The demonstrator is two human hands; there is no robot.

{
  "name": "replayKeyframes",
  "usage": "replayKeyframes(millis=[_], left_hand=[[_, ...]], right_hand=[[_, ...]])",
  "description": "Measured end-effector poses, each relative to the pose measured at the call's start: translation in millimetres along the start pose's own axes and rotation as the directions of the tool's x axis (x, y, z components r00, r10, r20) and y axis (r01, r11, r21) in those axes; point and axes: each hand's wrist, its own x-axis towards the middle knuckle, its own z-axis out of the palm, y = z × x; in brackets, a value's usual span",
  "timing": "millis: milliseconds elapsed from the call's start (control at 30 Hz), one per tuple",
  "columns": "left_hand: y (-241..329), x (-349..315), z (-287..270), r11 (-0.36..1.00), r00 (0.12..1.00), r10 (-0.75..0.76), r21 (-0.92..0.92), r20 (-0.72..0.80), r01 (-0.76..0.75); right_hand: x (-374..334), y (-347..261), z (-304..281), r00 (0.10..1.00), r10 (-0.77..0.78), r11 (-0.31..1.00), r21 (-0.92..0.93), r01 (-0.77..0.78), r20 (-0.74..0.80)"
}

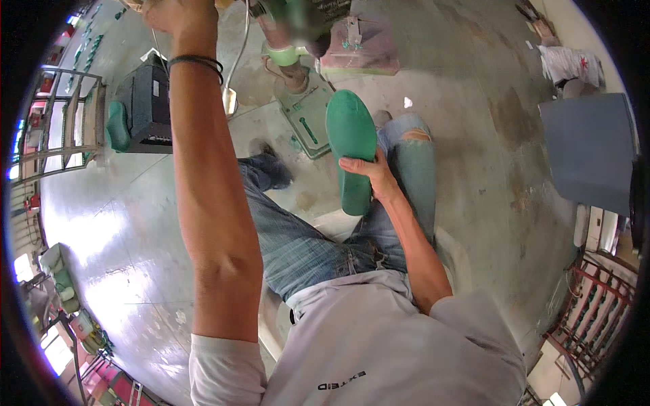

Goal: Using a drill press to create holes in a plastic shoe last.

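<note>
My right hand [371, 177] grips a smooth green foam insole [351, 145], oval-toed, at centre frame above my jeans. My left hand [172, 13] reaches top edge, its grip unclear. Glossy stained concrete floor [122, 230] surrounds.

Pretty casual outfit here: a light grey short-sleeved cotton t-shirt [379, 345] fills the bottom middle of the frame, with small dark lettering low on the chest. Faded blue denim jeans [305, 237] sit mid-frame, with a ragged rip in one knee [414, 135] toward the upper right. Thin black cord bracelets [196, 63] circle the wrist at upper left. Forearms bare.
</note>
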Motion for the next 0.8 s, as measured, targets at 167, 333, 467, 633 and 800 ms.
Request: replayKeyframes(millis=[167,333,467,633,800], left_hand=[[26.4,-41.3,-37.4,0.993,0.987,-0.115,0.037,0.111,0.112],[10.6,-186.1,-116.9,0.983,0.987,0.159,-0.1,0.033,-0.155],[-16.1,-303.2,-151.3,0.783,0.736,-0.45,-0.173,0.506,0.598],[-39.6,-361.0,-164.4,0.594,0.455,-0.626,0.01,0.633,0.804],[-35.8,-376.2,-169.1,0.757,0.439,-0.493,0.122,0.751,0.642]], right_hand=[[0.1,11.4,2.9,0.994,0.109,0.976,0.187,-0.112,0.026],[0.6,19.3,8.8,0.997,0.072,0.968,0.24,-0.066,-0.015],[2.1,24.5,7.3,0.996,0.087,0.969,0.235,-0.077,-0.031],[7.2,31.0,9.4,0.993,0.103,0.96,0.266,-0.087,-0.049],[4.9,33.5,11.7,0.997,0.073,0.961,0.271,-0.062,-0.028]])
